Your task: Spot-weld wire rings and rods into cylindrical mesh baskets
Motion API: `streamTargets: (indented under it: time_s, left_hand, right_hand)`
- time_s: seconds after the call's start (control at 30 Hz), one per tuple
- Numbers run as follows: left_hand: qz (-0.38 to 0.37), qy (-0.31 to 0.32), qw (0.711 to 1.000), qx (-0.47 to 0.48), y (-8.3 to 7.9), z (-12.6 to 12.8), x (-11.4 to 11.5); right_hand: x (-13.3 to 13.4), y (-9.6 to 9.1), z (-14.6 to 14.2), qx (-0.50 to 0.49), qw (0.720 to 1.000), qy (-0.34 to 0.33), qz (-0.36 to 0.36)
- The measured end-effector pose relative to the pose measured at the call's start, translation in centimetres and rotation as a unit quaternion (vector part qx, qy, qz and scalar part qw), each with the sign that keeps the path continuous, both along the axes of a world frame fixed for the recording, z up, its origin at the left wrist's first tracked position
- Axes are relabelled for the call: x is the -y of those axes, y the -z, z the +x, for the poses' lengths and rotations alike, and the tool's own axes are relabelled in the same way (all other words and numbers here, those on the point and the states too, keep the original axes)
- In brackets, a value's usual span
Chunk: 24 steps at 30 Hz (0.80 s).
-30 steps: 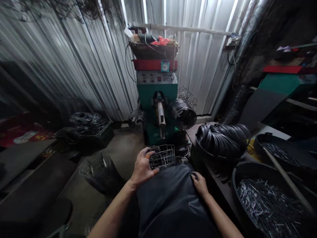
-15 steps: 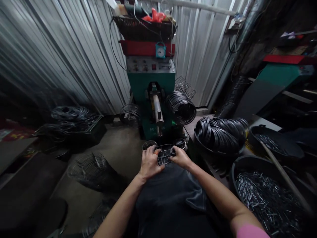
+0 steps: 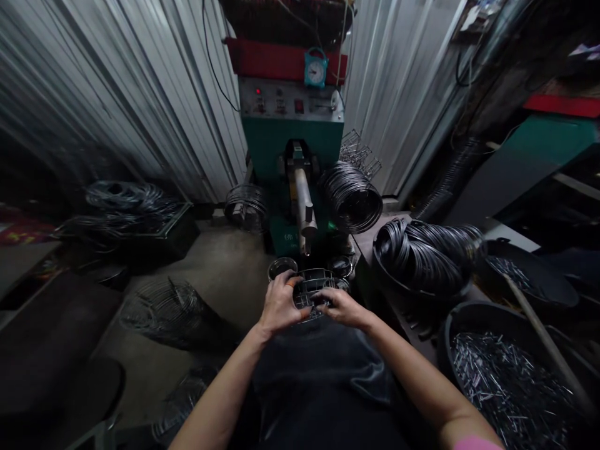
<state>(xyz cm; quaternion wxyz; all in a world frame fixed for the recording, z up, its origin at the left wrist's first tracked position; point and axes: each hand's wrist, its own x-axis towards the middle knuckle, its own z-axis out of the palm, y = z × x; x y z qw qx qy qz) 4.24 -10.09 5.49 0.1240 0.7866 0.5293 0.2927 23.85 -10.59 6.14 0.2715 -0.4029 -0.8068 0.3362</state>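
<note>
A small round-edged wire rack (image 3: 315, 279) of crossed metal wires lies over my lap, just in front of the green spot welding machine (image 3: 293, 134). My left hand (image 3: 280, 305), with an orange ring on one finger, grips the rack's left side, thumb below and fingers over the rim. My right hand (image 3: 345, 307) is at the rack's near right part, its darkened fingertips pinched together over the wires. Whether a loose piece of wire is between those fingertips is too small to tell. Above the rack the welder's arm and electrode (image 3: 307, 234) point toward me.
Wire ring coils (image 3: 351, 197) hang right of the machine, with smaller rings (image 3: 247, 206) on its left. On the right stand a tub of wire rings (image 3: 424, 256) and a tub of short metal pins (image 3: 510, 387). A wire bundle (image 3: 159, 306) stands on the left floor.
My right hand has shifted from the rack's right rim down toward its near part. More of the rack's right side shows. The view has tilted slightly downward, and a red light shows on the machine panel.
</note>
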Motion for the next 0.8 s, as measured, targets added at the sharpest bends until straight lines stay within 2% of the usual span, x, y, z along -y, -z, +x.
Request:
streamTargets:
  time_s: [0.13, 0.33, 0.6, 0.8]
  left_hand:
    - [-0.022, 0.005, 1.0, 0.01, 0.2, -0.4, -0.8]
    - [-0.045, 0.012, 0.998, 0.035, 0.7, -1.0, -2.6]
    - [-0.013, 0.036, 0.998, 0.056, 1.1, -1.5, -5.3]
    - [-0.011, 0.05, 0.997, 0.058, 1.5, -1.6, -5.8]
  right_hand:
    - [-0.8, 0.3, -0.2, 0.064, 0.997, -0.014, 0.027]
    - [-2.4, 0.9, -0.8, 0.071, 0.994, -0.027, 0.075]
    - [-4.4, 1.7, -1.0, 0.083, 0.99, -0.016, 0.117]
    - [-4.8, 1.7, -1.2, 0.105, 0.987, -0.027, 0.117]
